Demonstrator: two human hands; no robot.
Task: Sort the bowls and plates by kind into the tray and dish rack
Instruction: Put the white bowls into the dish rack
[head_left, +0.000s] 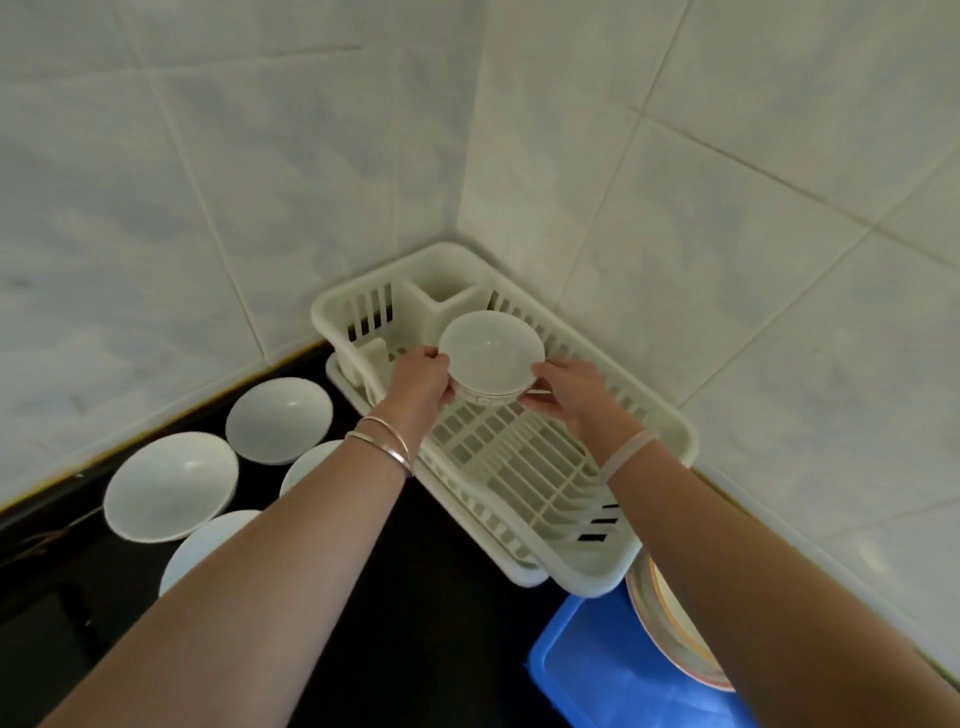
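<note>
From the head view, both hands hold one small white bowl above the far half of the rack. The left hand grips the bowl's left rim and side, fingers curled round it; the right hand grips the right rim, fingertips under the edge. The bowl is upright, tipped slightly toward the camera, its base showing a faint patterned band. Whether it touches the rack floor cannot be told.

The rack is cream plastic, set in the corner where two tiled walls meet, resting on a matching drip tray. Its far end has a cutlery compartment; the slotted floor looks bare.

On the dark worktop to the left lie four white bowls: one far, one larger at left, one partly hidden behind the left forearm, one nearer below it.

At near right sits a blue tray, with stacked plates at its far edge, largely covered by the right forearm. The left wrist wears two bangles, the right a pale one.
</note>
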